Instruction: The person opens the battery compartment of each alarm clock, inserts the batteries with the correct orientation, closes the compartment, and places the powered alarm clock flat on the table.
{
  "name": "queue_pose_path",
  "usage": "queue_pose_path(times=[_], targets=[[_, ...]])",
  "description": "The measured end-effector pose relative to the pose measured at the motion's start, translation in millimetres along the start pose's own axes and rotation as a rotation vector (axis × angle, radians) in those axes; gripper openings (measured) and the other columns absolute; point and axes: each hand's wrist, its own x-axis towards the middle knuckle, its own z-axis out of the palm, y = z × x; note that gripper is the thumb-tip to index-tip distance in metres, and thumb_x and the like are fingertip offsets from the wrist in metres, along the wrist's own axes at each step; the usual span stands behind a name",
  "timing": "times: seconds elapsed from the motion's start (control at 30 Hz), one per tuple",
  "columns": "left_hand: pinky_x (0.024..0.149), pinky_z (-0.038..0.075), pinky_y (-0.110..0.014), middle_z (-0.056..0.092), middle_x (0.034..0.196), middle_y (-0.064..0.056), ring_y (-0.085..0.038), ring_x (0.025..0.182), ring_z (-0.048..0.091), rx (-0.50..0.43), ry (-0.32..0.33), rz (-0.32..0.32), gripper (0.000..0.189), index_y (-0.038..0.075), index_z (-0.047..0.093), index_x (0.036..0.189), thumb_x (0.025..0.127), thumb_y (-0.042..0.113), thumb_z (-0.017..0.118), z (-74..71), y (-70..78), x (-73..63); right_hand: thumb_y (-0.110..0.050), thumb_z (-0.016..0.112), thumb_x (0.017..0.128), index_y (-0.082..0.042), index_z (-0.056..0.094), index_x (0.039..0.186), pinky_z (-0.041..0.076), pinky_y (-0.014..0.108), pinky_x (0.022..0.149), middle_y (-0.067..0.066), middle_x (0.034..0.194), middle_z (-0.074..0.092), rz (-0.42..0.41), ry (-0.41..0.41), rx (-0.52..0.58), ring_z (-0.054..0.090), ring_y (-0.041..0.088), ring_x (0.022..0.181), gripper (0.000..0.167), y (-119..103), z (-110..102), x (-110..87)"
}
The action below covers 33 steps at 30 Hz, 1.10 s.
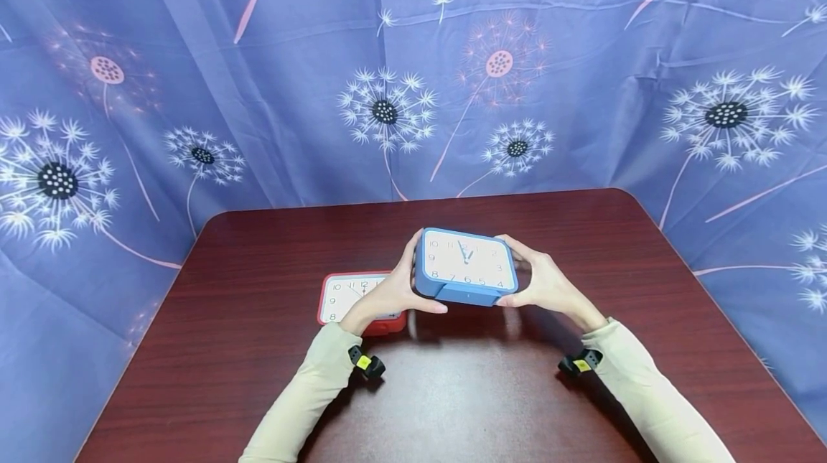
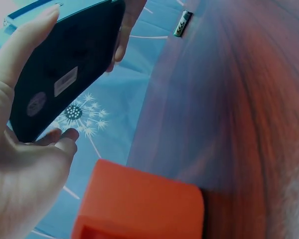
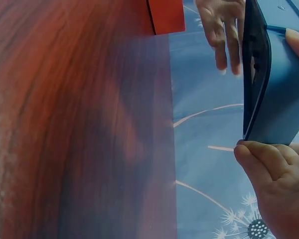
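Observation:
A blue alarm clock [image 1: 466,262] with a white dial is held up over the table, its face turned toward the head camera and tilted. My left hand [image 1: 388,296] grips its left end, thumb along the lower edge and fingers at the upper side. At the other end, my right hand [image 1: 549,283] holds the clock between thumb and fingers. The left wrist view shows the clock's dark back [image 2: 65,74] with a pale label and a round sticker. Below my left wrist sits a red alarm clock [image 1: 336,298], its dial partly covered by that hand.
The dark red-brown wooden table [image 1: 258,377] ends at a blue curtain [image 1: 291,90] printed with dandelions. A small cylindrical battery [image 2: 182,23] lies on the table in the left wrist view; the head view does not show it.

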Motion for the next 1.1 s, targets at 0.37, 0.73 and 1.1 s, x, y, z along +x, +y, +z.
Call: queue_pose_path(times=[0.37,0.73,1.1], targets=[[0.118,0.017,-0.051,0.013,0.159,0.001,-0.021,0.144,0.017,0.084,0.012,0.110,0.131,0.029,-0.007,0.154,0.066,0.040,0.089,7.1,-2.8,2.5,-0.017,0.092,0.060,-0.022,0.043,0.143,0.049,0.021,0.091,0.005,0.130,0.059,-0.023,0.018,0.057,0.062,0.010,0.109,0.096,-3.7,4.5,0.4],[0.111,0.035,-0.035,0.046,0.147,-0.009,-0.013,0.127,0.047,0.030,-0.026,0.109,0.091,0.019,0.031,0.149,0.075,0.018,0.084,21.6,10.6,0.5,-0.008,0.089,0.062,-0.016,0.040,0.146,0.051,0.021,0.089,0.014,0.131,0.059,-0.025,0.027,0.139,0.063,0.006,0.104,0.097,-5.1,9.7,-0.2],[0.104,0.040,-0.027,0.051,0.141,-0.020,-0.001,0.116,0.051,0.020,-0.032,0.152,0.079,0.005,0.040,0.144,0.077,0.012,0.082,27.7,28.4,-4.5,-0.002,0.086,0.064,-0.012,0.037,0.148,0.051,0.020,0.087,0.020,0.134,0.056,-0.018,0.012,0.242,0.062,0.004,0.105,0.098,-5.2,15.9,-2.3]])
